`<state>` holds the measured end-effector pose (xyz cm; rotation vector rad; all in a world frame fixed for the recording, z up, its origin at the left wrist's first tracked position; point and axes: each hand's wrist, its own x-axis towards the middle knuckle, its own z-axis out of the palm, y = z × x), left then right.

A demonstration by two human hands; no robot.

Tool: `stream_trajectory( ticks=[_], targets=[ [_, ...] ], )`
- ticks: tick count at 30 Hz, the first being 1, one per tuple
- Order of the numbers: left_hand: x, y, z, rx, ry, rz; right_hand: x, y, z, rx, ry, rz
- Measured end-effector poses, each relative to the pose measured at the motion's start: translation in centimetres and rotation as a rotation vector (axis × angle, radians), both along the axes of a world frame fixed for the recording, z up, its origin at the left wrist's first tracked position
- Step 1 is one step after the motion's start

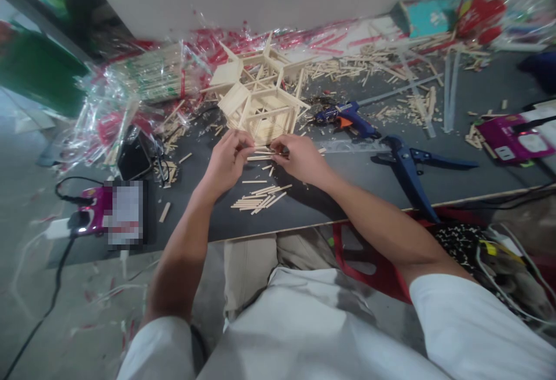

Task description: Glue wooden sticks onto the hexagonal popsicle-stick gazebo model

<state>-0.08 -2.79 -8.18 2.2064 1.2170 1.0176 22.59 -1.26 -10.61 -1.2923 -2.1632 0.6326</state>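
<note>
A dark board [356, 183] served as the work surface, set low on a grey floor against a pale wall, and it was strewn with cut wood scraps and crumpled clear and red plastic wrapping [143, 87] along its far edge. A blue glue gun [345, 118] lay right of centre, a blue cutter [412, 165] just nearer beside it, and a purple device [512, 139] sat at the far right; another purple device [93, 209] rested at the left edge with a black cable running off it. A small house built of pale sticks [260, 108] stood at the middle of the board, just beyond the hands. The left hand [228, 160] and right hand [299, 157] met in front of it, fingers curled and pressed together, both pinching a thin stick [260, 157] held level between them, just above the board. A loose pile of sticks [260, 197] lay on the board directly below, near the wrists.
</note>
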Motion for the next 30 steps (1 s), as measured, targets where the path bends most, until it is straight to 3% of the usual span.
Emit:
stream_trajectory(
  ticks=[5,11,22,27,30],
  targets=[
    [0.5,-0.4,0.7,-0.211,-0.271,0.006,0.1,0.3,0.1,-0.039,0.021,-0.024],
    [0.3,-0.3,1.4,-0.245,-0.425,0.056,0.3,0.5,-0.2,-0.007,-0.015,-0.095],
    [-0.4,-0.4,2.6,-0.333,-0.505,0.085,1.3,0.9,-0.2,0.006,-0.126,-0.162],
    [0.1,-0.5,2.2,-0.476,-0.53,0.047,1.3,0.8,0.1,0.046,-0.084,-0.167],
    [0.8,-0.6,1.6,-0.618,-0.605,-0.02,1.2,0.6,0.9,0.037,0.036,-0.083]
  ],
)
